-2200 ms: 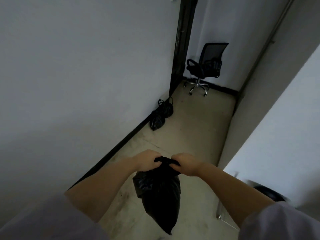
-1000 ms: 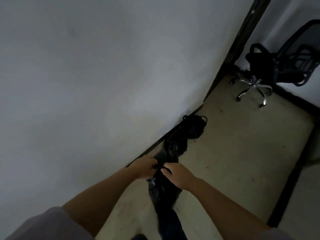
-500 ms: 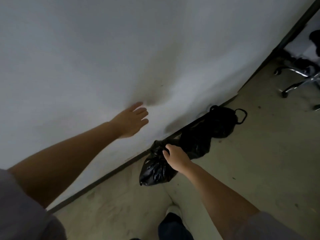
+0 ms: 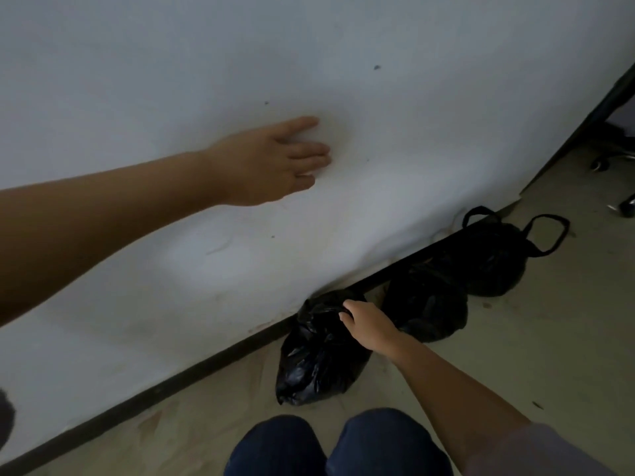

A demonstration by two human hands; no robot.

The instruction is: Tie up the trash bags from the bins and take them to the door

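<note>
White wall (image 4: 378, 149) ahead, my left hand (image 4: 271, 163) flat and open against it, bracing. My right hand (image 4: 366, 324) grips the knotted top of the near trash bag (image 4: 319, 365), resting on the floor (image 4: 515, 355) by the baseboard beside two others (image 4: 426, 304). Delivery looks nearly done; letting go remains.

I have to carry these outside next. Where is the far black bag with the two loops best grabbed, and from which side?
Take the far bag by its two loop handles, reaching from above on the open floor side. The loops stick up clear of the bulging body, and the wall blocks the other side.
</note>
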